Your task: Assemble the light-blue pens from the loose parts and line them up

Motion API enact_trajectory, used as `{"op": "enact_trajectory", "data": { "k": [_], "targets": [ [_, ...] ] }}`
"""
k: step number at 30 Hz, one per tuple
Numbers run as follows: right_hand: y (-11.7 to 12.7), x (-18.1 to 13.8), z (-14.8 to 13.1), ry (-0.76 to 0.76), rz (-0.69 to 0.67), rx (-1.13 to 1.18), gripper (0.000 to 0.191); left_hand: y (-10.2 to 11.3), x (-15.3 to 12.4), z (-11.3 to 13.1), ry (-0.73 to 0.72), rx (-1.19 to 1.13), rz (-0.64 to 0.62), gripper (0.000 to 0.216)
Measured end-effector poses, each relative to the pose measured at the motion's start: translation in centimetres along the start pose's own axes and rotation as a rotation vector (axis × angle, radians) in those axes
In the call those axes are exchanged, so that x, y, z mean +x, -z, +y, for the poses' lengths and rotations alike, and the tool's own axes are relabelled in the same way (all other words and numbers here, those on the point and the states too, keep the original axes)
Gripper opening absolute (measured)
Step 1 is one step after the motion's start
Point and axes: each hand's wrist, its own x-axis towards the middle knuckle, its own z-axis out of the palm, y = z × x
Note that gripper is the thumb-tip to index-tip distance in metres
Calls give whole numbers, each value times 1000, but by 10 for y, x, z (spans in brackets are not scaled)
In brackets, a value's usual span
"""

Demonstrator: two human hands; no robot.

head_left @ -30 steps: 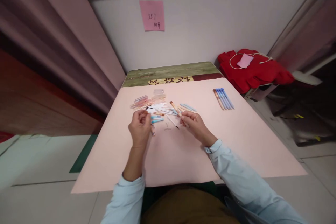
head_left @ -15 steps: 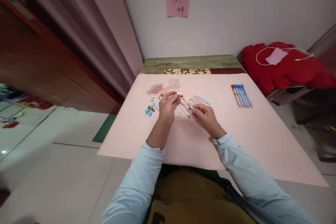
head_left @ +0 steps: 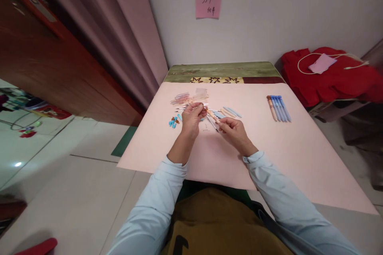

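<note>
Right hand (head_left: 232, 130): thumb and fingers pinching the lower part of an orange pen barrel (head_left: 212, 115); what lies inside the grip is hidden.
Pen barrel: slanted between the two hands over the pink sheet (head_left: 299, 159), its upper end at the left fingertips — touching or just short, I cannot tell.
Left hand (head_left: 190, 121): thumb and forefinger drawn together; whether they pinch some small piece cannot be made out.
Refills: thin, dark-tipped sticks (head_left: 180, 109), partly covered by the left hand, so their number is unclear.
Small pieces: a blue and brown heap (head_left: 174, 122) left of the left hand, too small to read in shape.
Clear parts: see-through pieces (head_left: 181, 98) beyond the left hand, blurring together.
Loose barrels: blue and orange ones (head_left: 231, 110) just past the right hand.
Pen row: five pens (head_left: 278, 109) side by side, well apart at the right.
Red cloth (head_left: 329, 83): cut off by the picture's right edge.
</note>
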Motion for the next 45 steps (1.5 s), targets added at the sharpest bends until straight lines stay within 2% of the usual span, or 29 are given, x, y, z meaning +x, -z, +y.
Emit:
{"op": "enact_trajectory", "data": {
  "k": [5,9,14,18,22,28,34,40,45],
  "targets": [
    [-1,-2,-1,10,7,-2,30,2,-2,-3,-148,164,-17,30],
    [-3,-2,4,9,3,4,33,0,-3,3,-198,248,-53,26],
    [-6,-2,11,30,-21,69,35,-11,-5,21,-162,278,-120,29],
    [-7,-1,14,77,-17,100,35,-19,-5,27,-149,292,-86,31],
    [-7,2,14,71,39,121,33,-25,-4,29,-139,342,-59,32],
    [-6,2,9,113,110,90,31,-33,-12,34,-160,328,-108,39],
    [-2,5,10,155,214,-16,33,-25,-15,26,-142,317,-157,50],
    [-3,6,13,117,206,8,31,-25,-8,22,-216,289,-112,41],
    [-3,4,12,103,193,12,31,-29,-4,20,-269,276,-130,28]
  ]
}}
